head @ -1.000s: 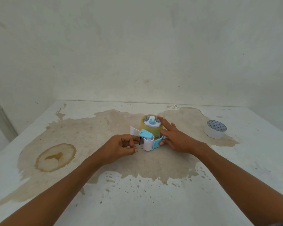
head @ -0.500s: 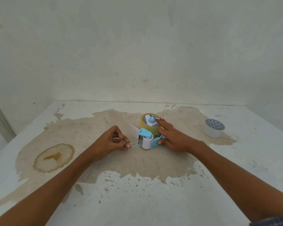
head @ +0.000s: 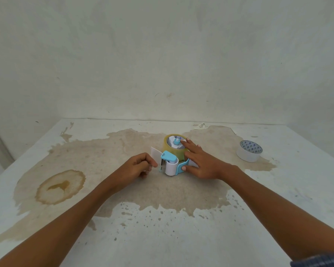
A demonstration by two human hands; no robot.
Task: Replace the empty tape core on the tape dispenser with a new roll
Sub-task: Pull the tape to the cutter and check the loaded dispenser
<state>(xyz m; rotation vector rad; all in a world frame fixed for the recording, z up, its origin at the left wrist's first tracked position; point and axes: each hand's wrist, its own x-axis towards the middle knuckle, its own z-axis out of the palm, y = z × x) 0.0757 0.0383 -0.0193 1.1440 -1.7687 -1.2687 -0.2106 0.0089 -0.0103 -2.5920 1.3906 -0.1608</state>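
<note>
A blue and white tape dispenser (head: 170, 167) lies on its side at the middle of the stained white table (head: 162, 237). A yellowish clear tape roll (head: 168, 145) sits on its hub. My right hand (head: 201, 162) presses on the dispenser, with the thumb against the blue handle and the fingers over the roll's top. My left hand (head: 138, 167) is just left of the cutter end, its fingers pinched together on what looks like the clear tape end. The empty core (head: 248, 154), white with blue print inside, stands apart at the right.
A brown dried stain spreads over the table's middle, with a darker ring (head: 60, 186) at the left. White walls (head: 162, 64) close the table in at the back and on both sides.
My left hand drew away to the left from the cutter end, then came back a little toward it. My right hand stays on the dispenser and roll.
</note>
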